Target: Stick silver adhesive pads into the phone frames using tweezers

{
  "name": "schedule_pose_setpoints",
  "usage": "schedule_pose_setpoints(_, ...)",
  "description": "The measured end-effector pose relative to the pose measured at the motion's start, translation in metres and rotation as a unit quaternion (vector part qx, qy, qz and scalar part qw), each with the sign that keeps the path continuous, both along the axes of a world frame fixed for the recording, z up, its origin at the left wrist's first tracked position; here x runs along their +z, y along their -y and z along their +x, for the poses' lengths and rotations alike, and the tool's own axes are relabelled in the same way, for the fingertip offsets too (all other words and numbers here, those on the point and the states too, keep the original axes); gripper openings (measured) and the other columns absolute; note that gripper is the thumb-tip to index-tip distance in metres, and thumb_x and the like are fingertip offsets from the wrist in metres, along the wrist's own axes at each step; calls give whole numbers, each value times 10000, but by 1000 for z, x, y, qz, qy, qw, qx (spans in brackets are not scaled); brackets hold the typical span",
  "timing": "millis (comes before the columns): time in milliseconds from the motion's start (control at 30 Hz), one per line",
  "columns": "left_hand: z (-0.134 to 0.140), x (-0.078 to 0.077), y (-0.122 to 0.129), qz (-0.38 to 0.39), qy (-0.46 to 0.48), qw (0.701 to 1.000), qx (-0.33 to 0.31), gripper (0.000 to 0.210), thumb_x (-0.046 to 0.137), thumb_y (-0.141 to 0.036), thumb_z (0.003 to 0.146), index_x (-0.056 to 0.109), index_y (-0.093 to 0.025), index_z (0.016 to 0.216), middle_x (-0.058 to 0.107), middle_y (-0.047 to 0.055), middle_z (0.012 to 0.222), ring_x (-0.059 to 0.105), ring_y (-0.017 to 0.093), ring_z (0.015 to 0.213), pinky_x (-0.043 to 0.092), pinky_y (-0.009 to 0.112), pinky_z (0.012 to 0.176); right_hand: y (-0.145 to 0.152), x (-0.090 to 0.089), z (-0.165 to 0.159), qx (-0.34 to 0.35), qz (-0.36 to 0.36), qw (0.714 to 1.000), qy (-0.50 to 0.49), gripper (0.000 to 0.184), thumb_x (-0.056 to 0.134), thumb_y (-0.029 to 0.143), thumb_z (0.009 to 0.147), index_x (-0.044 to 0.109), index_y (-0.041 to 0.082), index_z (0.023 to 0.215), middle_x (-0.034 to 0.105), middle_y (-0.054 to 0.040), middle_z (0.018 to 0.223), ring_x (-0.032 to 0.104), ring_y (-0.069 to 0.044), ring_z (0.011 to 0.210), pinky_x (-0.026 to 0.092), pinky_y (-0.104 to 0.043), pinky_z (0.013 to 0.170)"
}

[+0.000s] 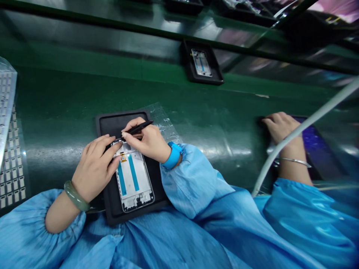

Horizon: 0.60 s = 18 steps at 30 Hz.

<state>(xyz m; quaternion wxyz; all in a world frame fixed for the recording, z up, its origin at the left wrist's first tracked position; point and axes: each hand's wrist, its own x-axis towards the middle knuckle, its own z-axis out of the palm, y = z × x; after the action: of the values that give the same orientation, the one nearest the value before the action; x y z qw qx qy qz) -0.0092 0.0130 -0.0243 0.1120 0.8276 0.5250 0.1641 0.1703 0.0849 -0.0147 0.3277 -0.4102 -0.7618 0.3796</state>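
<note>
A phone mid-frame [141,175] lies in a black tray [110,216] in front of me. It has a silvery-white inner face, two blue strips and a small orange flex cable [122,157]. My left hand [94,164] is on its upper left side, thumb and fingers closed at the edge, holding it. My right hand [150,140] grips a slim black pen-like tool [138,127], slanted, its tip down at the frame's top edge. Fingers partly hide that top edge, so I cannot make out what the tip touches.
A clear plastic sheet [164,121] lies beside the tray. Sheets of small pale parts [11,160] are at far left. Another black tray with a phone frame [202,62] stands at the back. A co-worker's hand [283,129] is at right, behind a pale cable [305,127].
</note>
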Motion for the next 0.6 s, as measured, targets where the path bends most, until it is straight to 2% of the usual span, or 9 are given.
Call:
schedule_pose_setpoints(100,1,0,0,8,-8,1000,-4,336,445,-288,900,533,-161,1198,519,124,1235,428,272,1217,385,456,1003,0,-3,0,10,-10,999,-39,134,552,303,847,555,172,877,600,-11,878,610,-109,771,506,-232,697)
schedule_pose_setpoints(200,-1,-2,1,7,-6,1000,-9,336,446,-285,901,527,-164,1204,513,120,1243,417,262,1231,380,444,1014,2,1,4,-16,-25,994,-102,174,552,344,851,534,175,892,587,-11,867,617,-112,757,522,-243,672)
schedule_pose_setpoints(267,-1,-2,2,10,-7,1000,-11,338,445,-282,902,520,-170,1212,508,122,1246,406,266,1245,383,447,1013,4,14,11,-58,-22,991,-122,194,552,370,851,518,184,897,582,-12,870,623,-119,771,533,-256,681)
schedule_pose_setpoints(367,6,6,5,40,-28,999,-5,331,457,-266,894,522,-163,1202,488,148,1262,367,304,1276,354,509,1019,9,44,30,-140,-8,982,-127,213,553,407,846,511,210,913,586,-11,902,636,-133,820,544,-278,712)
schedule_pose_setpoints(433,19,15,6,68,-30,997,-26,301,462,-261,891,536,-159,1165,484,151,1266,360,315,1276,313,545,1034,11,62,49,-179,-3,976,-125,219,577,424,824,523,223,893,594,-1,895,646,-136,809,549,-285,708)
schedule_pose_setpoints(500,40,25,6,61,-12,994,-87,281,447,-307,903,551,-151,1111,530,137,1196,445,292,1185,358,510,1001,10,69,70,-190,-17,973,-127,228,613,427,793,533,225,860,607,10,835,656,-136,754,559,-291,679)
schedule_pose_setpoints(567,66,32,4,13,-9,989,-144,367,393,-436,911,579,-134,1006,590,123,1020,543,268,979,453,453,863,8,61,90,-189,-57,972,-129,246,646,424,766,533,216,832,615,16,743,658,-137,678,571,-296,636)
schedule_pose_setpoints(600,79,34,3,-12,-23,988,-152,455,357,-515,900,590,-126,933,598,119,918,559,266,876,473,438,778,7,53,99,-189,-84,970,-130,258,661,422,753,530,210,821,616,18,705,656,-137,645,576,-295,616)
